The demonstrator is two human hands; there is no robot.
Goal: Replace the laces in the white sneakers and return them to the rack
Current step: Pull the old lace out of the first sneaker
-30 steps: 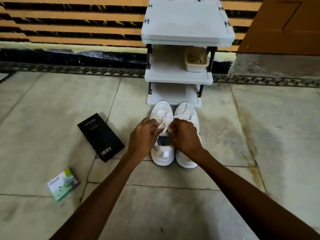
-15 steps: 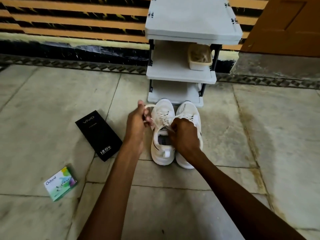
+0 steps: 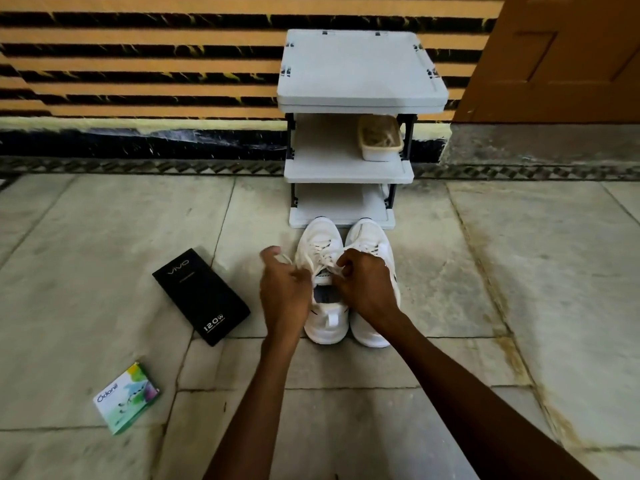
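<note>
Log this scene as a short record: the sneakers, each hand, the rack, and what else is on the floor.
shoes: white sneakers side by side on the floor, toes toward the rack
left hand: grips the lace of one sneaker
right hand: pinches the lace too
rack contents: tub on the middle shelf
floor: black vivo box, green Odonil box

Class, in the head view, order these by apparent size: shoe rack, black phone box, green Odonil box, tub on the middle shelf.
1. Shoe rack
2. Black phone box
3. Green Odonil box, though it lies nearer the camera
4. Tub
</note>
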